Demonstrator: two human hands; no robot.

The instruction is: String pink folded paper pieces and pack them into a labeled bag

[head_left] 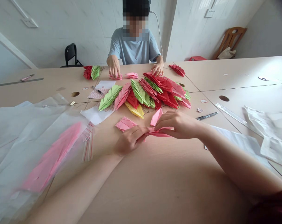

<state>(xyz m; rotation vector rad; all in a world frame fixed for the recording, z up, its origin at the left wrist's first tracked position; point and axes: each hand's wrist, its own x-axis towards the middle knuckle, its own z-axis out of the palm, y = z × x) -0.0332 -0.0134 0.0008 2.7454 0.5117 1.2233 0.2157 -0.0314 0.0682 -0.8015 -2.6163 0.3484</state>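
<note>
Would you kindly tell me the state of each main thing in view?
Pink paper piece: folded, held in both hands
Left hand: closed on the pink paper piece
Right hand: closed on it too
Paper pile: pieces folded, heaped
Plastic at left: spread, pink sheets showing through
Dark pen at right: lying flat
Black chair: upright

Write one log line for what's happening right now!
left hand: gripping pink folded paper | right hand: gripping same paper | beyond: folded-paper pile | across table: person
</note>
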